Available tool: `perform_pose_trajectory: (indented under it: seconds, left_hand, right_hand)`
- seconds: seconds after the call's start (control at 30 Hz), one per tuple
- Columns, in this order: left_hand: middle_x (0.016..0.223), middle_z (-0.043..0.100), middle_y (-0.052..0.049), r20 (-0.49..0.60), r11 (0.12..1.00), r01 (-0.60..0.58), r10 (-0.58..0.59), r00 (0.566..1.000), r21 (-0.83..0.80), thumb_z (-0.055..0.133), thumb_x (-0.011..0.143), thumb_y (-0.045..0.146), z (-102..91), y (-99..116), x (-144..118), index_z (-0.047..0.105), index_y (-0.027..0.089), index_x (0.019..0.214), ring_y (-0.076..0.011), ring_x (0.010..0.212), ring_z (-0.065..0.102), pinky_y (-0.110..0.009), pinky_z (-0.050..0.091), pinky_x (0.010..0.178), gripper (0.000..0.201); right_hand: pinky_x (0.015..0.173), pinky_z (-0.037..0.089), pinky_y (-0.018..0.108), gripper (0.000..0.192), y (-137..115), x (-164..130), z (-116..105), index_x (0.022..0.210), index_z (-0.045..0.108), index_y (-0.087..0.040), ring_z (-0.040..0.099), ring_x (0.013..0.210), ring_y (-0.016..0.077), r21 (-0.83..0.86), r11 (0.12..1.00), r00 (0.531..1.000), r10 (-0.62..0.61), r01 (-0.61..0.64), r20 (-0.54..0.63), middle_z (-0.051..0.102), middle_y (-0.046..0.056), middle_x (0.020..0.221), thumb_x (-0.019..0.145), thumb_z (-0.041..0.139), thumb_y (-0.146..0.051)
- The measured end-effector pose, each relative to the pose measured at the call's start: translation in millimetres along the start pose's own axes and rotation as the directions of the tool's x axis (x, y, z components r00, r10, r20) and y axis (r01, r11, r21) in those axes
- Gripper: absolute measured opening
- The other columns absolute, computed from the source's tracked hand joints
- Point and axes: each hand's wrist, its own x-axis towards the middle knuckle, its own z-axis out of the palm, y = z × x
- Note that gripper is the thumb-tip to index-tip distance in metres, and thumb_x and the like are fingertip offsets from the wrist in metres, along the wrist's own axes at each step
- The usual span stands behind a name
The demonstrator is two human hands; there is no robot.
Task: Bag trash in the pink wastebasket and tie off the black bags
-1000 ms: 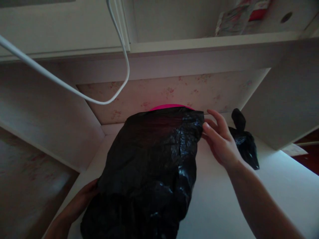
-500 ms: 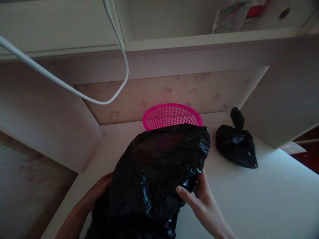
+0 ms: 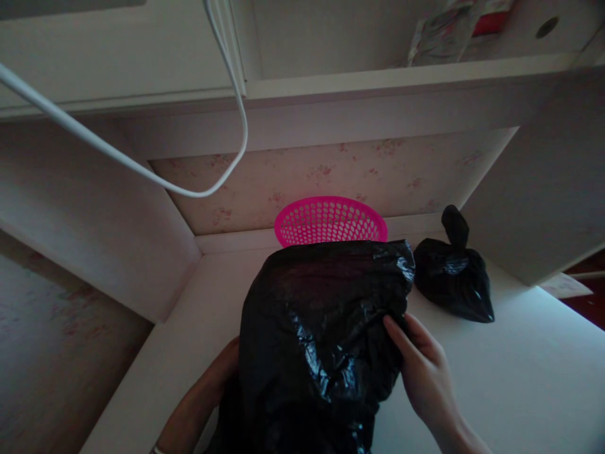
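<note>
Black bag [image 3: 321, 340], large and glossy, crinkled plastic, stands bulging on the white counter [image 3: 520, 372] directly in front of the person, near the front edge. Its top edge reaches up to the lower rim of a pink basket [image 3: 331, 221] and hides that basket's base.

Right hand [image 3: 425, 372]: fingers curled onto the bag's right flank, fingertips [image 3: 392, 328] pressed into the plastic, thumb side tucked against a fold. Pinching or gripping the film there; hand partly closed.

Left hand [image 3: 222, 372]: at the bag's left side, mostly hidden behind the plastic. Only the back of the hand and wrist show. In contact with the bag, but cannot tell how far the fingers are closed or whether they grip.

Pink basket: perforated plastic, sits at the back of the counter against the flowered wall panel.

Small black bag [image 3: 454, 271]: knotted at the top, lies on the counter just right of the big bag's upper corner, close but apart.

White cable [image 3: 142, 173] loops down from above, upper left. Shelf [image 3: 401, 72] overhead carries a crumpled packet [image 3: 444, 38].
</note>
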Motion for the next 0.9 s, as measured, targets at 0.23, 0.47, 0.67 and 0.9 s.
perform_pose_trajectory:
  seconds: [0.23, 0.47, 0.67, 0.9]
  left_hand:
    - [0.100, 0.085, -0.013, 0.010, 0.991, -0.006, 0.008, 1.000, -0.136, 0.096, 0.058, 0.033, 29.0, -7.1, 11.1, 0.081, 0.021, 0.093, -0.0442, 0.117, 0.073, -0.049, 0.063, 0.092, 0.041]
    - [0.125, 0.080, -0.012, -0.321, 0.938, -0.231, 0.142, 0.936, -0.260, 0.080, 0.083, 0.044, -11.9, 3.8, 21.6, 0.072, 0.021, 0.129, -0.0340, 0.124, 0.072, -0.043, 0.055, 0.109, 0.053]
    - [0.126, 0.079, -0.019, -0.125, 0.957, -0.029, -0.007, 0.992, -0.288, 0.078, 0.077, 0.068, -29.5, -7.7, 2.3, 0.074, 0.015, 0.132, -0.0442, 0.130, 0.066, -0.052, 0.057, 0.108, 0.076]
    - [0.156, 0.061, -0.003, -0.347, 0.869, -0.473, 0.403, 0.847, -0.143, 0.095, 0.068, 0.031, -16.1, 39.1, -14.0, 0.061, 0.034, 0.148, -0.0361, 0.152, 0.045, -0.042, 0.043, 0.123, 0.087]
  right_hand:
    - [0.078, 0.063, 0.023, 0.038, 11.0, 3.1, -29.0, 0.107, 0.081, -0.029, 0.075, 0.094, 0.0207, 0.007, 0.999, 0.989, -0.052, 0.053, -0.139, 0.082, 0.000, 0.106, 0.076, 0.089, -0.050]
    - [0.076, 0.065, 0.027, 0.053, 0.9, 20.1, -45.5, 0.113, 0.080, -0.031, 0.077, 0.097, 0.0222, 0.197, 0.980, 0.954, 0.036, 0.024, -0.297, 0.081, -0.001, 0.115, 0.066, 0.093, -0.051]
    - [0.080, 0.065, 0.032, 0.066, -0.5, 21.0, -45.7, 0.123, 0.076, -0.026, 0.077, 0.098, 0.0260, 0.035, 0.999, 0.996, 0.002, 0.001, -0.089, 0.082, 0.005, 0.113, 0.065, 0.096, -0.050]
    - [0.066, 0.063, 0.021, 0.051, -17.2, 28.9, -54.9, 0.111, 0.079, -0.029, 0.076, 0.078, 0.0174, 0.106, 0.994, 0.983, -0.007, 0.027, -0.182, 0.082, 0.000, 0.101, 0.065, 0.097, -0.044]
